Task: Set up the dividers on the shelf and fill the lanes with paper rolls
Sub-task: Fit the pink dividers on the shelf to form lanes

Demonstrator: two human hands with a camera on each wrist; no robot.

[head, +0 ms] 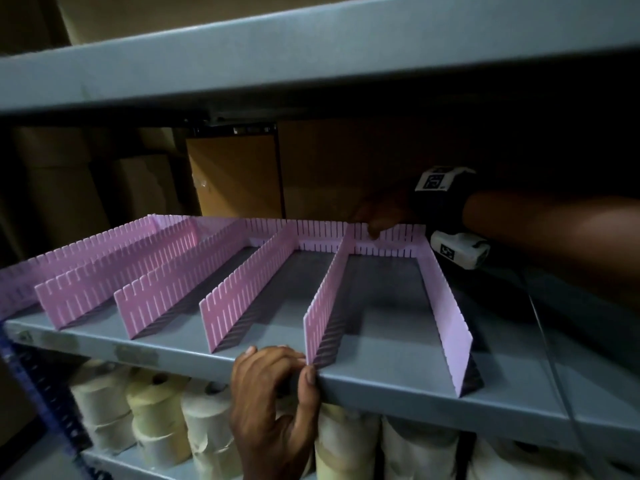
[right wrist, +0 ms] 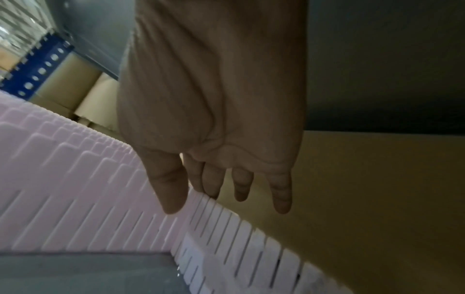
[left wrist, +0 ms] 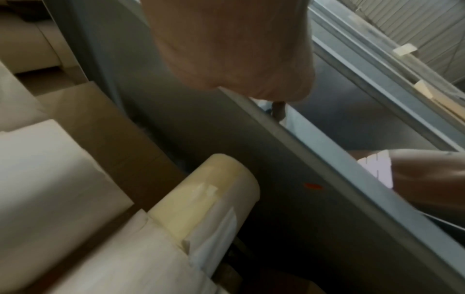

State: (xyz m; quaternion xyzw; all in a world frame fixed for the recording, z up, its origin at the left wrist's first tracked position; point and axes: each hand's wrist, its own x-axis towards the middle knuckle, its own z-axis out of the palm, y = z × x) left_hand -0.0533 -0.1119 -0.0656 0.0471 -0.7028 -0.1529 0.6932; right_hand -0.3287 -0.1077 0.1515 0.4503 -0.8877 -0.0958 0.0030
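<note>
Most of the setup looks done: pink dividers [head: 249,299] stand in parallel rows on the grey shelf [head: 381,344], slotted into a back strip [head: 329,237], and the lanes between them hold nothing yet. The right hand [head: 379,216] reaches to the back, its grip loose, fingers [right wrist: 173,191] straight and resting on the strip's top edge. The left hand [head: 277,382] curls round the shelf's front lip. Paper rolls [head: 159,403] wait on the shelf below, so filling remains
</note>
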